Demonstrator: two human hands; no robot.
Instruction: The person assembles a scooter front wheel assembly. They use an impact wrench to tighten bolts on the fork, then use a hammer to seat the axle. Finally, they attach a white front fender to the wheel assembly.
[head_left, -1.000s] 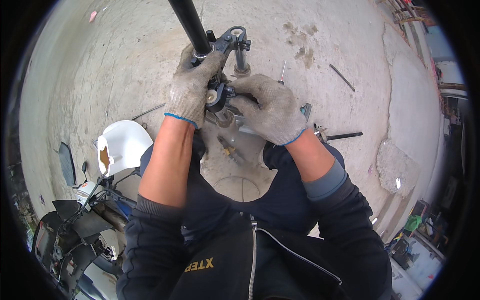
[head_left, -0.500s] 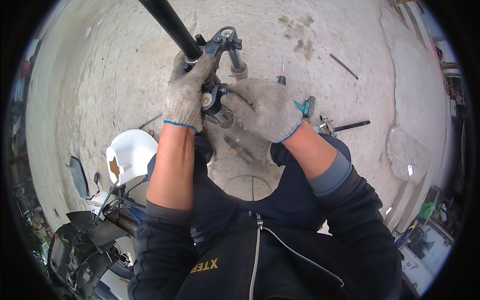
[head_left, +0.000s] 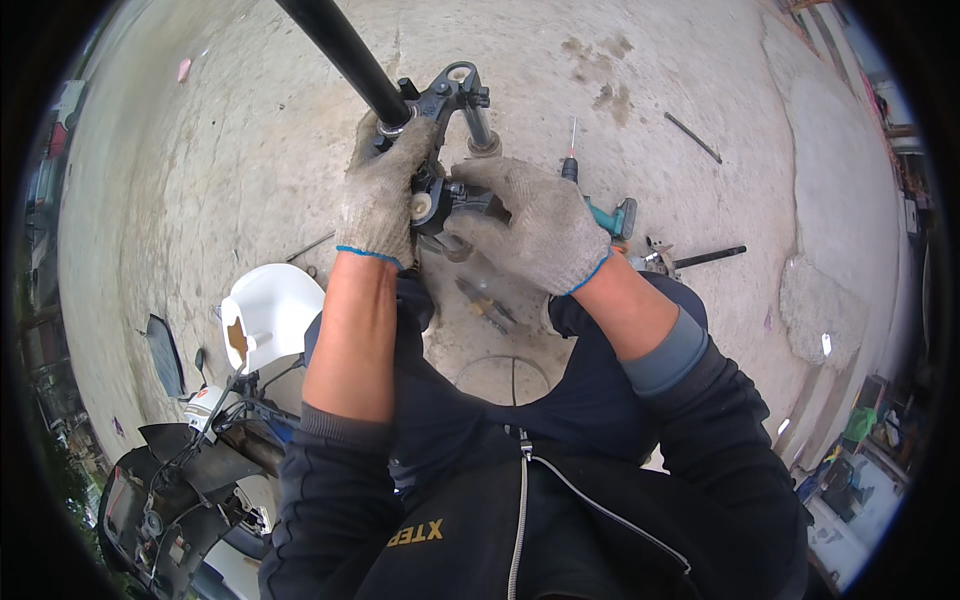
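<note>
While left hand point(head_left: 382, 195) still snug around fork bracket point(head_left: 440, 101), right hand point(head_left: 545, 220) wider-spread than before, any hold unclear.

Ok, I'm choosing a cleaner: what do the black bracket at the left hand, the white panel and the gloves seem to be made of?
Black bracket: probably metal, painted or coated; dark sheen, bolted clamps. White panel: likely plastic; smooth, evenly coloured, curved shell. Gloves: knitted fabric, matte, soiled; stitch texture shows, fibre unclear.
</note>
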